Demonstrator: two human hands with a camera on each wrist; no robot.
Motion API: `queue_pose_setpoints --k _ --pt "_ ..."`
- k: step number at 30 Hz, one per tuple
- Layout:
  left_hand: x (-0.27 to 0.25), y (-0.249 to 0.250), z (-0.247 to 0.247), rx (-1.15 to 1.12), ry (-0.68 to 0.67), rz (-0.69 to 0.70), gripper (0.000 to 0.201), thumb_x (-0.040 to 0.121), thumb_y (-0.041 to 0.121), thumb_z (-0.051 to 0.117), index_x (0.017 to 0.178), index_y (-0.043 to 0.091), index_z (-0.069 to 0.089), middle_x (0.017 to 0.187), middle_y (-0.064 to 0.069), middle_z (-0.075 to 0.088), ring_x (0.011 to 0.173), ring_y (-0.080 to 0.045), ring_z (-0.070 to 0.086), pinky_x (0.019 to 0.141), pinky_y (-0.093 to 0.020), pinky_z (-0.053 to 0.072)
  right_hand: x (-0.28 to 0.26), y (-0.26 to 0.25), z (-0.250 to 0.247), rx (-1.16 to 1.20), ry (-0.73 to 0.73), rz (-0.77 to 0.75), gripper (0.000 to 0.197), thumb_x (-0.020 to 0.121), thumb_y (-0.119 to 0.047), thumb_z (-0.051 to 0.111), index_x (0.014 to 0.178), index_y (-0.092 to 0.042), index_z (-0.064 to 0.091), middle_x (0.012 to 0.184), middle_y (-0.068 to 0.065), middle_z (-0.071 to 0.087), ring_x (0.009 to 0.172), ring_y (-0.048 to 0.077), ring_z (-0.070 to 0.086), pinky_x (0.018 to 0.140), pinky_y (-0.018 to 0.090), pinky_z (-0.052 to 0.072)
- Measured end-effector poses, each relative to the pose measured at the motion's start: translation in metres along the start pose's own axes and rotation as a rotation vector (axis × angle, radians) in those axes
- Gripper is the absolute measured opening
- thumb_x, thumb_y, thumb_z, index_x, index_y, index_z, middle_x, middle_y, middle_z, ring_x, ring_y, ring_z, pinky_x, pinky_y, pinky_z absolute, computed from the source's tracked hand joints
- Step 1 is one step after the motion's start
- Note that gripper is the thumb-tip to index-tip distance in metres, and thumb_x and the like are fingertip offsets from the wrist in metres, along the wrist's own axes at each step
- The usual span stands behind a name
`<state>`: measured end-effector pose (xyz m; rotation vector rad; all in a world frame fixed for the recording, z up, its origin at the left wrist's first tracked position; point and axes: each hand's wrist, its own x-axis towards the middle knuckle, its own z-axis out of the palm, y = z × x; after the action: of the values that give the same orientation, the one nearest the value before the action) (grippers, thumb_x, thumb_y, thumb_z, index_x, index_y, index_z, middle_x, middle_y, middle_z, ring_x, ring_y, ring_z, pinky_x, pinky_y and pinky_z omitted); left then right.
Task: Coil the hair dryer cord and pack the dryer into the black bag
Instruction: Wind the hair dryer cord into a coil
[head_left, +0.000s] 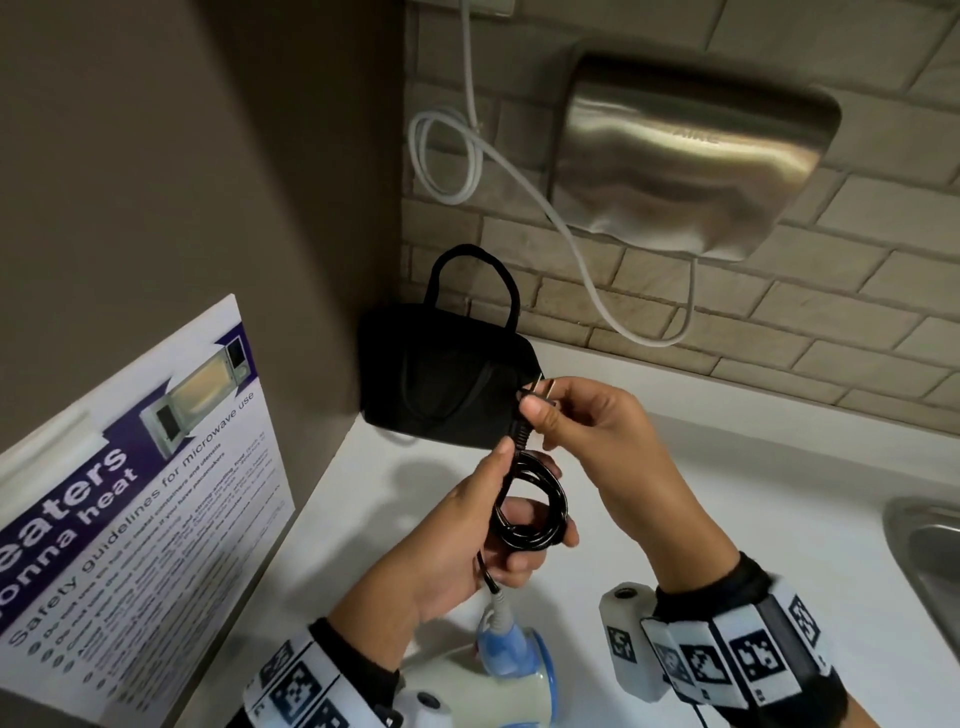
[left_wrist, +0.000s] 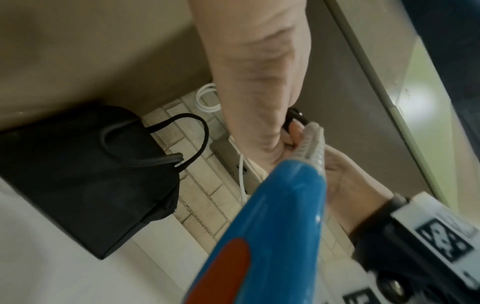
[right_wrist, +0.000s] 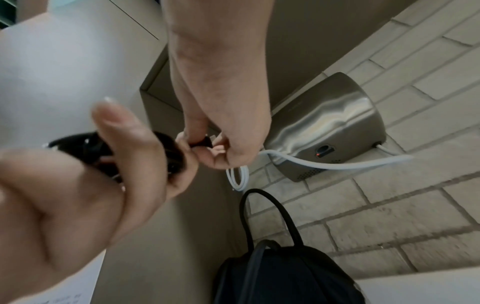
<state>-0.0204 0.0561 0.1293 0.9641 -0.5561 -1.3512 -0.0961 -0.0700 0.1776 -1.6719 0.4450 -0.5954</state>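
Note:
My left hand (head_left: 498, 519) grips a small coil of black cord (head_left: 540, 506) above the white counter. My right hand (head_left: 543, 413) pinches the plug (head_left: 535, 395) at the cord's free end, just above the coil. The right wrist view shows the same pinch on the plug (right_wrist: 203, 143), with the coil (right_wrist: 171, 153) in my left hand (right_wrist: 85, 185). The blue and white hair dryer (head_left: 511, 670) lies on the counter below my hands, its handle (left_wrist: 272, 226) close to the left wrist camera. The black bag (head_left: 441, 379) stands in the corner behind the hands; whether it is open does not show.
A steel hand dryer (head_left: 691, 156) with a looped white cable (head_left: 447, 156) hangs on the brick wall (head_left: 779, 322). A microwave safety poster (head_left: 135, 519) leans at the left. A steel sink (head_left: 930, 551) lies at the right edge of the counter (head_left: 701, 478).

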Motion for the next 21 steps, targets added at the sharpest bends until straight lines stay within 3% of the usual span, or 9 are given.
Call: queue_pose_setpoints --k 3,7,12,17,19,21 --pt "0.001 0.0 -0.004 0.02 0.022 -0.002 0.066 0.091 0.062 0.026 0.119 0.009 0.054 0.095 -0.028 0.07 0.047 -0.015 0.041 0.045 -0.022 0.031 -0.003 0.007 -0.005 -0.032 -0.147 0.072 0.025 0.086 -0.02 0.063 0.105 -0.003 0.062 0.088 0.007 0.064 0.078 0.009 0.06 0.064 0.015 0.047" --pt "0.002 -0.001 -0.001 0.138 0.014 -0.004 0.066 0.088 0.068 0.022 0.125 0.024 0.054 0.094 -0.027 0.071 0.046 -0.013 0.041 0.05 -0.025 0.028 -0.012 0.011 -0.011 -0.048 -0.317 0.181 0.033 0.084 -0.032 0.061 0.111 -0.015 0.064 0.101 0.001 0.072 0.1 0.012 0.067 0.085 0.019 0.05" --pt "0.005 -0.004 0.001 0.194 0.047 -0.003 0.068 0.085 0.071 0.018 0.126 0.031 0.054 0.094 -0.025 0.072 0.048 -0.013 0.042 0.047 -0.022 0.031 -0.017 0.01 -0.016 -0.189 -0.337 0.167 0.026 0.087 -0.033 0.063 0.108 -0.018 0.064 0.106 0.008 0.071 0.103 0.019 0.066 0.097 0.035 0.05" --pt "0.014 -0.016 -0.01 0.316 0.184 0.0 0.091 0.075 0.081 0.02 0.113 0.009 0.06 0.096 -0.031 0.068 0.052 -0.016 0.049 0.051 -0.025 0.036 -0.021 0.009 -0.016 -0.429 -0.289 0.09 0.01 0.088 -0.035 0.063 0.096 -0.028 0.061 0.092 -0.002 0.07 0.088 0.011 0.066 0.085 0.037 0.054" --pt "0.014 -0.021 -0.013 0.399 0.197 0.038 0.095 0.068 0.086 0.02 0.108 0.011 0.062 0.093 -0.025 0.071 0.057 -0.017 0.054 0.056 -0.027 0.042 -0.023 0.011 -0.014 -0.411 -0.305 0.112 0.006 0.09 -0.038 0.061 0.094 -0.035 0.058 0.086 -0.001 0.071 0.079 0.013 0.066 0.075 0.037 0.055" --pt "0.007 -0.024 -0.015 0.43 0.167 0.093 0.088 0.072 0.084 0.018 0.109 0.017 0.062 0.094 -0.017 0.074 0.07 -0.02 0.061 0.067 -0.031 0.048 -0.023 0.016 -0.014 -0.313 -0.303 0.19 0.008 0.091 -0.039 0.059 0.098 -0.036 0.056 0.084 0.006 0.07 0.068 0.014 0.064 0.065 0.031 0.053"
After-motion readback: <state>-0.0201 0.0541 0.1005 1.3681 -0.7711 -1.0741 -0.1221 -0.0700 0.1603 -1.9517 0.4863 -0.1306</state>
